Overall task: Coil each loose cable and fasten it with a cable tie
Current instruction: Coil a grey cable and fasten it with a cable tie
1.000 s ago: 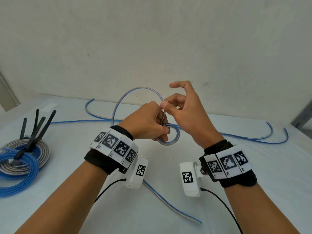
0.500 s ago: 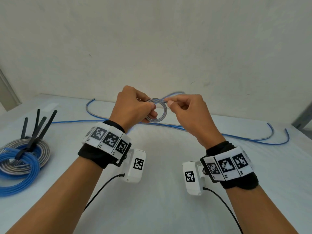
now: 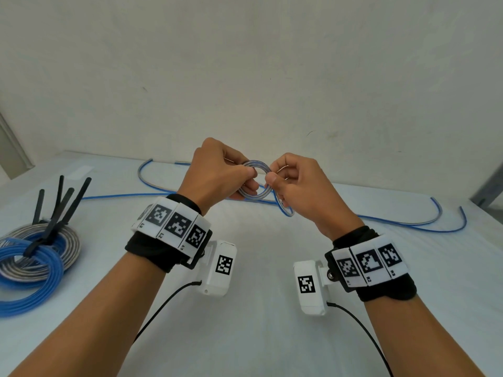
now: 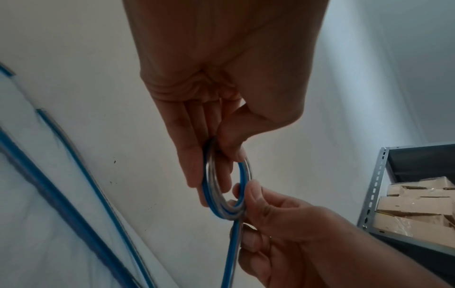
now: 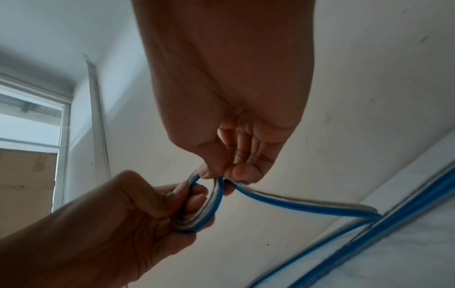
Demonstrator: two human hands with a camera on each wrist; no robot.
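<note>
I hold a small coil point(image 3: 255, 180) of blue-and-silver flat cable up over the white table point(image 3: 258, 317). My left hand point(image 3: 220, 175) pinches the coil's left side point(image 4: 211, 175) between thumb and fingers. My right hand point(image 3: 296, 186) pinches the cable at the coil's right side point(image 5: 218, 187), where the loose length point(image 5: 295, 204) runs off. The loose cable point(image 3: 408, 224) trails down and lies in long curves across the far side of the table.
Two finished coils, one grey point(image 3: 51, 240) and one blue point(image 3: 32, 278), lie at the table's left, bound with black ties point(image 3: 65, 208) that stick up. A metal shelf with cardboard boxes point(image 4: 416, 202) stands to the right. A white wall is close behind.
Both hands lifted the coil from low over the table to higher up. A wide loop held a second ago has been drawn into the small coil, and the right hand's fingers have closed.
</note>
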